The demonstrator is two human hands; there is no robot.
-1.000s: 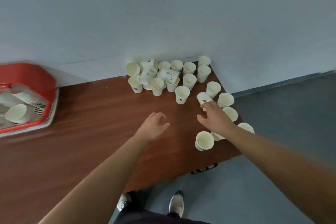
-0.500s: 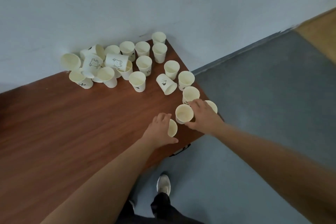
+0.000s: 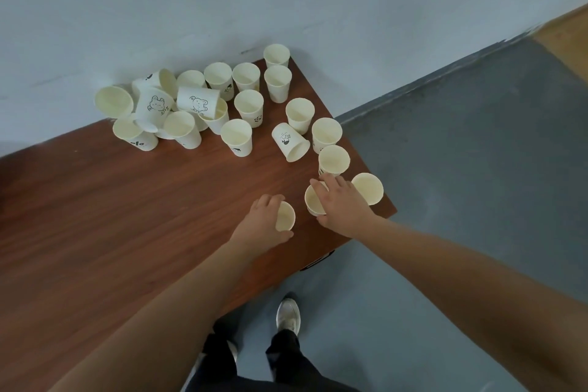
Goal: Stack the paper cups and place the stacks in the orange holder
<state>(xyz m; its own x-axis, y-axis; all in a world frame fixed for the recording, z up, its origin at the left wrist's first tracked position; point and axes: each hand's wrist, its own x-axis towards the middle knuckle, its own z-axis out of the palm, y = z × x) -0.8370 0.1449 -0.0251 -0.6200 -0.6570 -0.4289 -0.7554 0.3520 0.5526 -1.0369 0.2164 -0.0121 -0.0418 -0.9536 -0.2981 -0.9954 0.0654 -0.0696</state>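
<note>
head view: left hand (image 3: 264, 219) curled round a tilted cup (image 3: 285, 216), right hand (image 3: 342, 207) gripping a second cup (image 3: 313, 202) near the table (image 3: 127, 216) corner. loose cups (image 3: 236, 137) crowd the wall end, none stacked (orange holder out of sight); most work likely remains.

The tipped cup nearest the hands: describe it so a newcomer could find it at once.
On the wooden table, a line of upright cups runs along the right edge toward the right hand. Just left of that line lies the tipped cup. Alone there, it lies on its side, mouth toward the camera, a small black drawing on its wall.
</note>
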